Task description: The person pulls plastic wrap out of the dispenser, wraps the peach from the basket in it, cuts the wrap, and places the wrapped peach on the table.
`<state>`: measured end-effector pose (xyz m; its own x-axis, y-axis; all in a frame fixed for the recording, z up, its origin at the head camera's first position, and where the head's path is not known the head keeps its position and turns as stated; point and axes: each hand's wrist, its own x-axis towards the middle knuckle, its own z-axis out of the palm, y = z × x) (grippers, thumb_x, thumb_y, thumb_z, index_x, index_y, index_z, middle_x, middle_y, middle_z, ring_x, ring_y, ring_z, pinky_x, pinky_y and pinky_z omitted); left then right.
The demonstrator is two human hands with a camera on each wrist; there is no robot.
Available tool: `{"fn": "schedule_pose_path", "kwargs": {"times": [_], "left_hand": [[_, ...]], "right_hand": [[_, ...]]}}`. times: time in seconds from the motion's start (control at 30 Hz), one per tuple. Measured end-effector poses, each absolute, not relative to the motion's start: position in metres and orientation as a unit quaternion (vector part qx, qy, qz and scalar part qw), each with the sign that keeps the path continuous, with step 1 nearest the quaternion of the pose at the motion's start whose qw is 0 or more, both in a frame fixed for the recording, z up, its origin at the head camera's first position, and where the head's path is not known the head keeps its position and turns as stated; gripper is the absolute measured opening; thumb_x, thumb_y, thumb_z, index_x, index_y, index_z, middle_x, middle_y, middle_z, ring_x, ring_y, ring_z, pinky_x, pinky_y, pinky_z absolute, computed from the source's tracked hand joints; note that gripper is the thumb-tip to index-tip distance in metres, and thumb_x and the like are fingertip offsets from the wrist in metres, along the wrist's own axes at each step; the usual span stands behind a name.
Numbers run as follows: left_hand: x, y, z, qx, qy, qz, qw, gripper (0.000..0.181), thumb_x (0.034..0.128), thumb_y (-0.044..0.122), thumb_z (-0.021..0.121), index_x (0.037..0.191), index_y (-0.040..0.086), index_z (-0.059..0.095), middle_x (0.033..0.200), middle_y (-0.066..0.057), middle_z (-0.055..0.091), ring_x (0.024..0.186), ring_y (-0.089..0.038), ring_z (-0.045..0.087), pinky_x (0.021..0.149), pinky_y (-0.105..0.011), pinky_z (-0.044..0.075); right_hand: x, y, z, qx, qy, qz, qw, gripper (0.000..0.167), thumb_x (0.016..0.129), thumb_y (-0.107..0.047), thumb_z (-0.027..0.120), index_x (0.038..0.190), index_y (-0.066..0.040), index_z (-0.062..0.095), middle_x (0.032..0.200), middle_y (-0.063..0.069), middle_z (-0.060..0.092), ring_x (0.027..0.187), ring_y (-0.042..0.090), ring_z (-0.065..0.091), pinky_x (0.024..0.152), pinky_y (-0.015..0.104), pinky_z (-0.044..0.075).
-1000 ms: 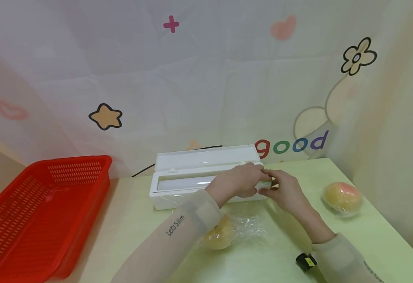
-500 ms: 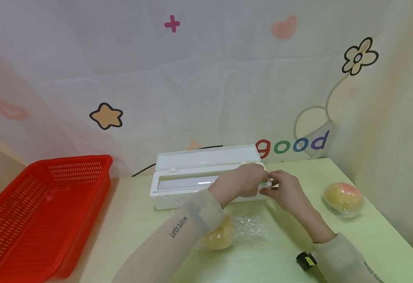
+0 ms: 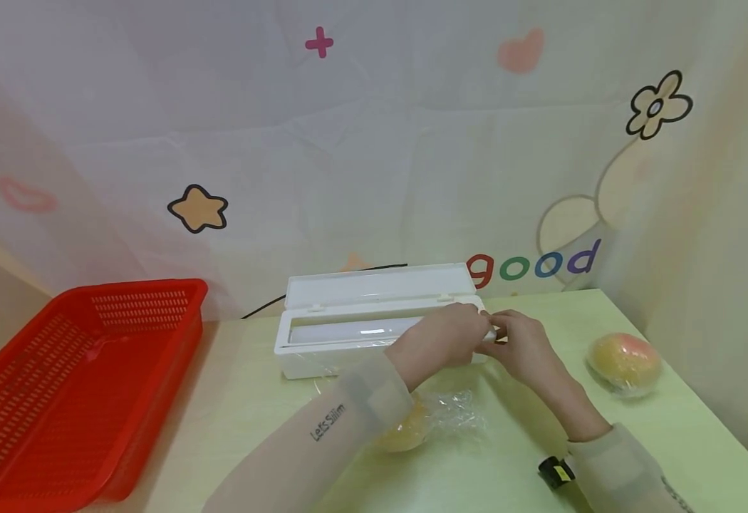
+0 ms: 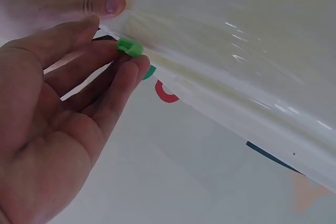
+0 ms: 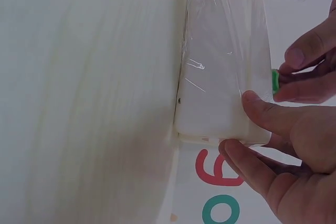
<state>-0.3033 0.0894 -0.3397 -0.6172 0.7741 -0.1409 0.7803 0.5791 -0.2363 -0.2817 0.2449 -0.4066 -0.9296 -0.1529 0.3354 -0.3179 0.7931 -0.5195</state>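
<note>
An open-lidded white plastic wrap dispenser point(image 3: 313, 363) stands at the back of the table, with a white roll point(image 3: 348, 331) inside. At its right end my left hand point(image 3: 441, 335) pinches a small green slide cutter point(image 4: 129, 47) on the dispenser's edge; the head view hides this cutter behind the fingers. My right hand point(image 3: 528, 349) grips the same end, thumb on the clear film point(image 5: 210, 40) and fingers underneath. Film drapes over the dispenser's front. Partly behind my left sleeve lies a yellow, round fruit point(image 3: 406, 431) with crumpled wrap point(image 3: 454, 413) beside it.
A red plastic basket point(image 3: 107, 456) stands on the left. Toward the table's right edge lies a wrapped yellow-pink fruit point(image 3: 624, 362). A black wrist device point(image 3: 555, 472) sits by my right sleeve. A patterned curtain point(image 3: 348, 157) hangs behind.
My left hand has shifted slightly right and nearer, and it now covers the green cutter in the head view. My right hand keeps its grip on the dispenser's end. The head view has shifted slightly.
</note>
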Motion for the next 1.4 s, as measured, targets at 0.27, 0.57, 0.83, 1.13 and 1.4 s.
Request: {"fn": "schedule_pose_path", "kwargs": {"times": [0.27,0.57,0.83,1.13,1.4], "left_hand": [[-0.3,0.079,-0.338,0.412,0.9,-0.139,-0.005,0.012,0.0972,0.017,0.069,0.107,0.013,0.073,0.101,0.0,0.069,0.088,-0.012,0.063,0.082,-0.025,0.053],[-0.298,0.074,-0.341,0.406,0.904,-0.125,-0.052,0.006,0.0947,0.011,0.069,0.1,0.013,0.072,0.083,0.001,0.066,0.073,-0.012,0.062,0.069,-0.025,0.053],[-0.297,0.068,-0.343,0.399,0.9,-0.137,-0.111,0.01,0.0962,0.007,0.069,0.1,0.016,0.072,0.081,0.001,0.067,0.071,-0.013,0.065,0.061,-0.023,0.053],[-0.3,0.047,-0.339,0.363,0.923,-0.107,-0.071,0.013,0.0929,0.003,0.07,0.088,0.014,0.074,0.085,-0.002,0.068,0.077,-0.017,0.067,0.066,-0.03,0.057],[-0.301,0.022,-0.336,0.352,0.93,-0.094,-0.057,0.015,0.0918,-0.002,0.068,0.085,0.011,0.071,0.083,-0.005,0.067,0.077,-0.021,0.067,0.064,-0.033,0.057]], "right_hand": [[-0.282,0.245,-0.404,0.123,-0.938,0.302,0.12,0.053,0.085,-0.009,0.085,0.129,0.011,0.064,0.121,0.028,0.066,0.089,0.032,0.072,0.076,0.044,0.059],[-0.283,0.245,-0.406,0.115,-0.94,0.301,0.112,0.054,0.084,-0.009,0.085,0.129,0.012,0.064,0.124,0.029,0.065,0.088,0.031,0.073,0.073,0.04,0.059],[-0.283,0.244,-0.406,0.114,-0.938,0.306,0.114,0.051,0.084,-0.007,0.085,0.127,0.013,0.064,0.122,0.029,0.066,0.085,0.028,0.072,0.072,0.039,0.059],[-0.282,0.243,-0.405,0.116,-0.938,0.308,0.108,0.055,0.084,-0.008,0.085,0.129,0.014,0.062,0.124,0.03,0.065,0.086,0.028,0.071,0.07,0.035,0.058],[-0.282,0.244,-0.404,0.118,-0.939,0.302,0.112,0.055,0.084,-0.008,0.085,0.129,0.014,0.062,0.124,0.031,0.065,0.085,0.027,0.07,0.068,0.032,0.055]]}}
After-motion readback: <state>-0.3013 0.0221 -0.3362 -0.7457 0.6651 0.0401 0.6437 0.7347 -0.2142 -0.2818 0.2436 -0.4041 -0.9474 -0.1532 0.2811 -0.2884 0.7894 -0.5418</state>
